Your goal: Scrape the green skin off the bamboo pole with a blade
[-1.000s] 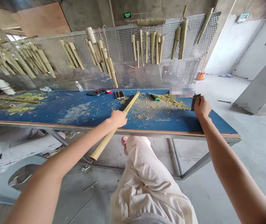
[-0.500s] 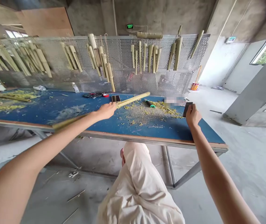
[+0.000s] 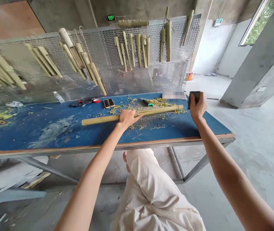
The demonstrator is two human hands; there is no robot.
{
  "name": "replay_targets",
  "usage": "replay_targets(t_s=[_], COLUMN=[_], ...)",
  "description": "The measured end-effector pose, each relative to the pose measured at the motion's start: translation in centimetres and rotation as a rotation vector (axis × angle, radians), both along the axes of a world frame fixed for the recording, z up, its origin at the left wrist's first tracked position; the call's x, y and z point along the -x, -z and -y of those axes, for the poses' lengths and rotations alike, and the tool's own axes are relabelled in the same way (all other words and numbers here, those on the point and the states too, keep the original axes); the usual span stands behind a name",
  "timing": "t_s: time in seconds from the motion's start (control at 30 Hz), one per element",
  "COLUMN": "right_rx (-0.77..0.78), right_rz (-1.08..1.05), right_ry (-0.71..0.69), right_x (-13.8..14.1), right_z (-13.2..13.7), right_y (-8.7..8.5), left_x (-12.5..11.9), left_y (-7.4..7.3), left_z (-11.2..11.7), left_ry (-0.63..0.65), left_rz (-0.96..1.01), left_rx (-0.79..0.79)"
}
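Bamboo pole (image 3: pixel 156 113), where's it lying?

Flat on the blue tabletop (image 3: pixel 43 134), running sideways across it, among scattered yellow-green shavings (image 3: pixel 137 127).

Left grip (image 3: pixel 127 118)?

Palm-down on the pole, fingers stretched along it, not clearly wrapped round. Flat pressure like that looks right for this step: it should stop the round pole rolling, and the hand sits near the middle of its length, which should help it stay steady.

Right grip (image 3: pixel 196 107)?

Raised above the far part of the tabletop, well clear of the pole, fingers and thumb closed narrow on a dark flat pad (image 3: pixel 193 97). Maybe sandpaper, too small to be sure.

Anything else nearby?

Phone (image 3: pixel 109 103), red tape roll (image 3: pixel 96 100) and a green-handled tool (image 3: pixel 148 102), all lying on the tabletop.

Containers?

Just one that I can see: an orange bucket (image 3: pixel 189 77) on the floor out past the table's far end, with a wooden stick (image 3: pixel 191 63) standing up in it. Anything else inside is too far off to tell.
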State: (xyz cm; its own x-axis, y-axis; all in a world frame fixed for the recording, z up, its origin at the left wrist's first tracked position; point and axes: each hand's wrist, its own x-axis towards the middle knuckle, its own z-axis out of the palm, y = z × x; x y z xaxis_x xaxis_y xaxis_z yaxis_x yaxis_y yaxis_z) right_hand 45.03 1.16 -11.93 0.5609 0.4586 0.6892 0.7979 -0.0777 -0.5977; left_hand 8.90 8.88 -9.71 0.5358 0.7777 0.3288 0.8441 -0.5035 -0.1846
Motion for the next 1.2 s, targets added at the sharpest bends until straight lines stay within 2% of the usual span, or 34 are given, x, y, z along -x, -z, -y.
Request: replay_targets(t_s=[0.1,0.23,0.3,0.37,0.43,0.53,0.73,0.83,1.0,1.1,1.2], right_rx=[0.04,0.096,0.149,0.234,0.264,0.246,0.022,0.042,0.002,-0.034,0.096], right_rz=[0.064,0.249,0.378,0.49,0.531,0.485,-0.015,-0.161,-0.222,-0.403,-0.621], right_ry=[-0.094,-0.346,-0.464,-0.559,-0.543,-0.494,-0.187,-0.135,-0.269,-0.437,-0.614], right_x=[2.8,9.0,12.2,14.6,15.8,15.2,9.9,8.9,10.2,10.5,10.7], right_z=[-1.3,-4.2,-5.4,-6.3,-6.8,-7.1,-8.2,-8.8,-9.7,-10.2,-10.4], right_y=[-2.2,-4.9,-5.1,-4.4,-3.3,-1.8,-1.1,-0.8,0.1,0.6,0.8], left_x=[0.6,1.9,2.3,2.4,2.5,2.5,2.8,2.6,2.2,2.1,2.0], left_y=[0.1,0.2,0.2,0.3,0.4,0.4,0.5,0.6,0.5,0.4,0.5], left_z=[-0.1,-0.4,-0.6,-0.9,-1.1,-1.3,-1.6,-1.7,-1.7,-1.7,-1.6], left_ry=[0.003,-0.023,-0.041,-0.063,-0.085,-0.094,-0.105,-0.118,-0.195,-0.238,-0.271], left_rz=[-0.001,-0.02,-0.023,-0.019,-0.007,0.032,0.104,0.079,0.038,0.065,0.09], left_rx=[-0.001,0.041,0.058,0.064,0.065,0.078,0.039,-0.005,-0.011,-0.033,-0.025])
